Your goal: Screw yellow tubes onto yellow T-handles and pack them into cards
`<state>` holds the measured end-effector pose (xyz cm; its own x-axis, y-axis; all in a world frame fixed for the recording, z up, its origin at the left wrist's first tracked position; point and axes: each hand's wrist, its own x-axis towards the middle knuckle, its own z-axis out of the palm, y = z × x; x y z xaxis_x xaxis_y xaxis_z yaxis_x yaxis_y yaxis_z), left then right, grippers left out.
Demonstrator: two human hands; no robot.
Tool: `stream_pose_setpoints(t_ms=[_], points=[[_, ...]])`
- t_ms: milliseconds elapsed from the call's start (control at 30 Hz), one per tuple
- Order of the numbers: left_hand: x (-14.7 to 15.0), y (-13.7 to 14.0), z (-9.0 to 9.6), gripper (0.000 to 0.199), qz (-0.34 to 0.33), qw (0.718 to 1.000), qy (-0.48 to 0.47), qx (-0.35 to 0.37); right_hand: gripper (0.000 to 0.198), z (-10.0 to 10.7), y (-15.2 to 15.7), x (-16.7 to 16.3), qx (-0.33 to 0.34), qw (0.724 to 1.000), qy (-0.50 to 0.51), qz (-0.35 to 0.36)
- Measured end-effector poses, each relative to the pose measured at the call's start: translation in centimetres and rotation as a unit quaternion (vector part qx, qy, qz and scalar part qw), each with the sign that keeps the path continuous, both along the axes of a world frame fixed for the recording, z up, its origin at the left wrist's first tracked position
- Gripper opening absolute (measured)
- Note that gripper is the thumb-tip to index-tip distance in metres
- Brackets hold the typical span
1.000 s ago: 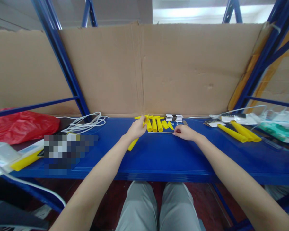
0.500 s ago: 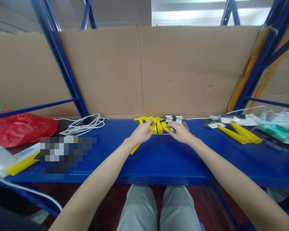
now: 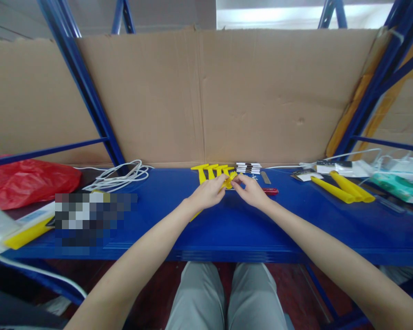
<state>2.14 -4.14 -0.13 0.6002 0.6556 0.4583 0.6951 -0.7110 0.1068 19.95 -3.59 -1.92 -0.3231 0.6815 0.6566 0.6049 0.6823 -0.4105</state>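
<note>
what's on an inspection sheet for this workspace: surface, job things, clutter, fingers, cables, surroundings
Surface: blue shelf, bare toward the front middle
Job's things: yellow T-shaped parts in a row; white stack; red handle
Clutter: red bag at left; yellow tubes at right; pixelated patch unreadable
Fingers: left hand and right hand meet at a yellow piece; exact grip unclear
Cables: white coiled cable at left rear
Surroundings: cardboard behind; blue metal posts

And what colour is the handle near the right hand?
The handle is red; head view shows it.
</note>
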Motion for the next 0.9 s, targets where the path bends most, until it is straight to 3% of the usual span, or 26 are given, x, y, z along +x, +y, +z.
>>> stream_pose_setpoints(t_ms=[267, 400, 600, 700, 800, 900], points=[[0.0, -0.1, 0.0, 0.028, 0.002, 1.000, -0.009, -0.015, 0.013, -0.2, 0.2, -0.4, -0.055, 0.996, 0.072, -0.004], [0.1, -0.1, 0.1, 0.030, -0.002, 1.000, -0.014, -0.012, 0.013, 0.1, -0.1, -0.3, -0.055, 0.995, 0.078, 0.003], [-0.6, 0.5, 0.2, 0.028, 0.043, 0.997, -0.065, 0.020, 0.014, 0.5, -0.3, 0.0, -0.047, 0.997, 0.065, 0.004], [-1.2, 1.0, 0.3, 0.029, 0.072, 0.993, -0.087, 0.025, 0.015, 0.7, 1.0, 1.5, -0.054, 0.996, 0.072, -0.012], [-1.6, 1.2, 0.5, 0.029, 0.099, 0.991, -0.092, 0.013, 0.012, 1.2, 3.0, 4.1, -0.119, 0.985, 0.117, -0.044], [-1.6, 1.2, 0.5, 0.031, 0.104, 0.990, -0.098, 0.007, 0.012, 2.1, 4.5, 6.8, -0.171, 0.975, 0.092, -0.111]])
